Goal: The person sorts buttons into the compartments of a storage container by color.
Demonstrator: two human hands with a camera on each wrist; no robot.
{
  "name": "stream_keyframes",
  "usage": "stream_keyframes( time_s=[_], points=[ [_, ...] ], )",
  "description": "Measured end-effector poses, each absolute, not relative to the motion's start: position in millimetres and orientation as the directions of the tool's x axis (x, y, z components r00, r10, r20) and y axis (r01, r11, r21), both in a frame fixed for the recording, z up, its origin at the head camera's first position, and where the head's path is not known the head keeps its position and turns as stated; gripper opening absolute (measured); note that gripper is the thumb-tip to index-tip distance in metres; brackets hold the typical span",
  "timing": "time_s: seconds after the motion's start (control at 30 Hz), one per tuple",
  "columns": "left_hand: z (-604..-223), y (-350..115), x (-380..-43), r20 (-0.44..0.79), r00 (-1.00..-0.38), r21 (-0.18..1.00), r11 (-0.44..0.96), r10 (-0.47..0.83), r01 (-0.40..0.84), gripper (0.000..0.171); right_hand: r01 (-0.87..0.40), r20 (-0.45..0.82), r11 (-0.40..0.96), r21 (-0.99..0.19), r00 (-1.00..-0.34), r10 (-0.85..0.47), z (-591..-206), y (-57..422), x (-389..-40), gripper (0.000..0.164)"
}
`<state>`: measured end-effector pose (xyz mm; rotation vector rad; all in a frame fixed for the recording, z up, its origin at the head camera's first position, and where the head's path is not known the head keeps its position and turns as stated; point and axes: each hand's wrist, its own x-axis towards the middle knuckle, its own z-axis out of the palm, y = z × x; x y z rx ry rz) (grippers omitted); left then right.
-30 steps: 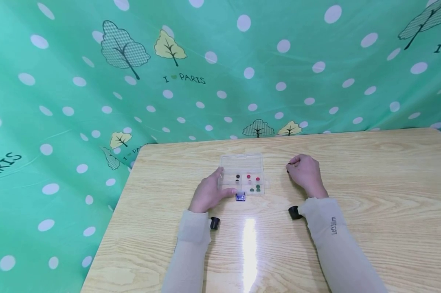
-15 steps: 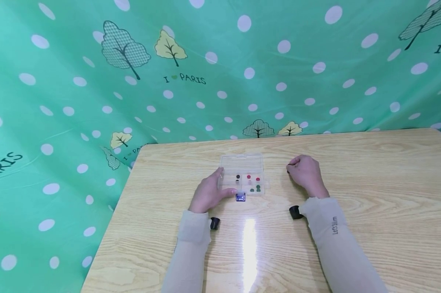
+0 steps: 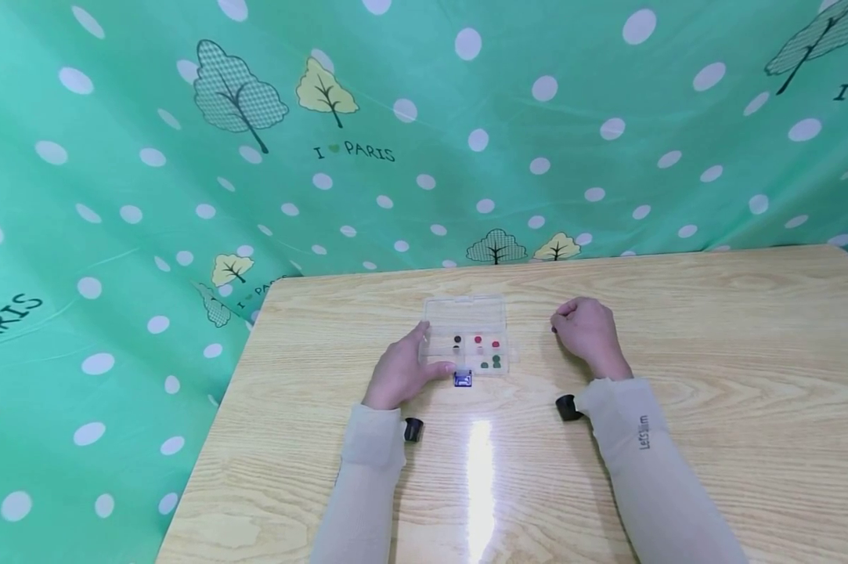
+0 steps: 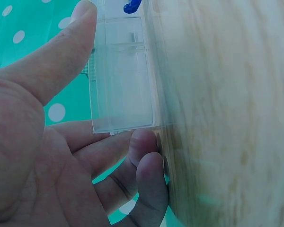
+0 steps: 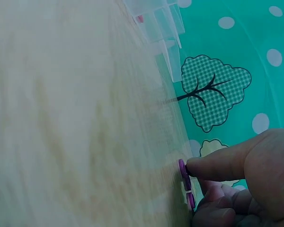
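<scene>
A clear plastic compartment box lies with its lid raised at the back. Black, red and green small discs sit in separate compartments. My left hand holds the box's left end, thumb along the front and fingers round the side; the box wall shows between them in the left wrist view. Right of the box, my right hand pinches a small purple disc near the tabletop, thumb tip against it. Another purple piece shows just below, close to the curled fingers.
A blue-and-white patch shows at the box's front edge. The light wood table extends to the right, and a green dotted cloth hangs behind it. Black wrist devices stick out by the sleeves.
Both hands and the box stay in place. The dark piece at my right fingertips shows slightly lower and more purple than before.
</scene>
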<state>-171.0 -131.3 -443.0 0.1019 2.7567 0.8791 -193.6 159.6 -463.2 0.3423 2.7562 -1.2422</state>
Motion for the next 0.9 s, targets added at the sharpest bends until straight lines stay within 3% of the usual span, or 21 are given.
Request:
stream_keyframes(
  time_s=[0.9],
  points=[
    [-443.6, -131.0, -171.2, -0.215, -0.966, 0.579, 0.815, 0.142, -0.009, 0.099, 0.251, -0.181, 0.599, -0.761, -0.968, 0.176, -458.9, 156.2, -191.8, 0.024]
  ],
)
